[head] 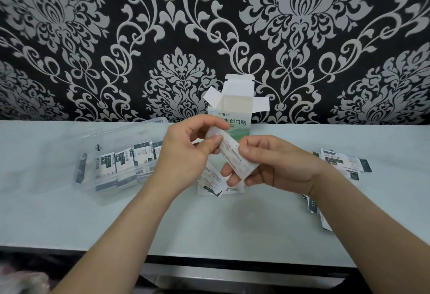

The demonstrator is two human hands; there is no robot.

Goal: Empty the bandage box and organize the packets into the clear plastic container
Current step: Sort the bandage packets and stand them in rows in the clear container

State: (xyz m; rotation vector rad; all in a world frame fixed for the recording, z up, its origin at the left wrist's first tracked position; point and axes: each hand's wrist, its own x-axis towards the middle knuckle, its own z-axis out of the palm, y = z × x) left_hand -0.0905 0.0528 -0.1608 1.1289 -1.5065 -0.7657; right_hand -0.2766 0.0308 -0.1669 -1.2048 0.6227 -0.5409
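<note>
The white and green bandage box (235, 107) stands upright against the wall with its top flaps open. Both hands hold a white bandage packet (235, 154) above the table in front of the box. My left hand (186, 151) pinches its upper end between thumb and fingers. My right hand (277, 165) grips its lower end. The clear plastic container (88, 177) sits at the left and holds several packets (125, 158) standing in a row. A few more packets (211, 184) lie on the table under my hands.
Loose packets (342, 161) lie scattered at the right, with others (314, 205) beside my right forearm. The pale table (221, 224) ends at a front edge close to me. A patterned black and silver wall rises right behind the box.
</note>
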